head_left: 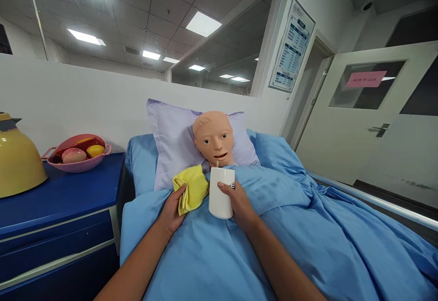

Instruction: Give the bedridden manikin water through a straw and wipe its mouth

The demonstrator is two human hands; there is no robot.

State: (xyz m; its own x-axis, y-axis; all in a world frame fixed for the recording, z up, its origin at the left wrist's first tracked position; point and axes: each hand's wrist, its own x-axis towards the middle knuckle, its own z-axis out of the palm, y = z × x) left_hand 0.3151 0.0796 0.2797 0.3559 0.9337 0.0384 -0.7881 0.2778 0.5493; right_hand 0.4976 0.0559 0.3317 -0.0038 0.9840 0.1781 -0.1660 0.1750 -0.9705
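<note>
My right hand (242, 204) is wrapped round a white mug (219, 200), held upright over the blanket. A thin straw (217, 164) rises from the mug toward the mouth of a patient manikin (214, 137); whether it touches the lips I cannot tell. In my left hand (174, 210) a folded yellow cloth (192, 189) is pinched, just left of the mug and below the manikin's chin. The manikin's head rests on a lilac pillow (171, 139), and a blue blanket (284, 219) covers its body.
Left of the bed stands a blue bedside cabinet (85, 189). On it are a pink basket (77, 166) of fruit and a large yellow kettle-like jug (20, 164). A metal bed rail (376, 200) runs along the right, with a door (352, 141) beyond.
</note>
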